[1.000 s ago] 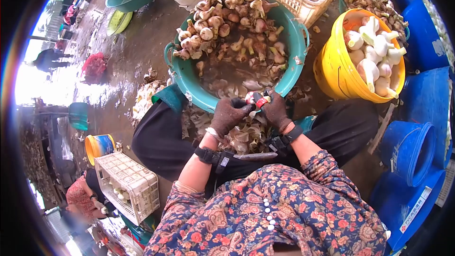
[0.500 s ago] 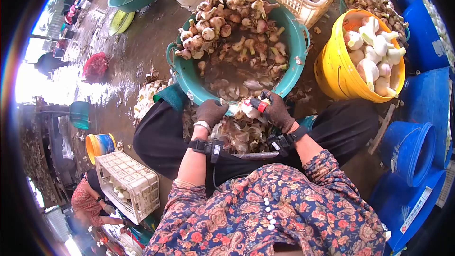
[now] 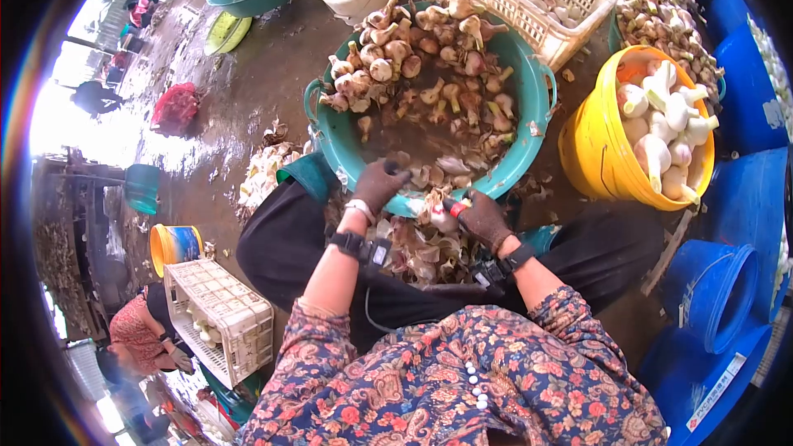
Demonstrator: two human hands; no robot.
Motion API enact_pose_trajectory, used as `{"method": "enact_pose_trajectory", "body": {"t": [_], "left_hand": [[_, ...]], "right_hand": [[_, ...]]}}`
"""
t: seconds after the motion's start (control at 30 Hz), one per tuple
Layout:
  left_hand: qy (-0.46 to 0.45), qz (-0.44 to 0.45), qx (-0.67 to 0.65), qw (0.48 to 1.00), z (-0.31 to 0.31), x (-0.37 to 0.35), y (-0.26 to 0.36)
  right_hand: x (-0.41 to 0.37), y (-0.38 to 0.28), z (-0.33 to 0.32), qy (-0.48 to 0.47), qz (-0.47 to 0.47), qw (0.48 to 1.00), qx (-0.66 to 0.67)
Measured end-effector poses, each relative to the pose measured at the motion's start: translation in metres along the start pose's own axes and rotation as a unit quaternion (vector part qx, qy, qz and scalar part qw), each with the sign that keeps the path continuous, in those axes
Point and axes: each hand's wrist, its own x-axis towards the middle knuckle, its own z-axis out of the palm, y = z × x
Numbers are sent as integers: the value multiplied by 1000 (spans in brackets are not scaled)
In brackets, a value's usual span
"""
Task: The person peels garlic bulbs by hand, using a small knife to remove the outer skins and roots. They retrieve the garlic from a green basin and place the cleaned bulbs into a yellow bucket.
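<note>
My right hand [image 3: 481, 219], in a dark brown glove with red tape on a finger, grips a garlic bulb [image 3: 435, 210] at the near rim of a green basin [image 3: 529, 144]. My left hand [image 3: 380, 184], also gloved, is over the basin's near-left rim, apart from the bulb. Its fingers are curled, and what they may hold is hidden. Inside the basin, unpeeled garlic bulbs [image 3: 392, 54] are heaped at the back, with more in murky water and loose skins nearer me. Below my hands, garlic peelings [image 3: 421, 248] pile up between my legs.
A yellow bucket [image 3: 591, 149] of cleaned garlic stands at right, beside blue barrels [image 3: 747, 190]. Behind the basin are a white bucket [image 3: 363, 0] and a cream crate [image 3: 496, 0]. Another person [image 3: 144, 326] bends near a white crate [image 3: 223, 289] at lower left.
My left hand has moved forward, away from the bulb and over the basin's rim. My right hand still holds the garlic bulb. The whole view has shifted slightly.
</note>
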Motion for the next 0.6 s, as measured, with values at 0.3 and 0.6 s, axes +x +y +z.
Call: {"method": "enact_pose_trajectory", "body": {"t": [0.3,0.6], "left_hand": [[18,-213,167,963,-12,151,-93],[-188,151,148,959,68,163,-163]], "right_hand": [[44,-73,-120,38,-60,841,536],[29,-27,-44,42,13,963,267]]}}
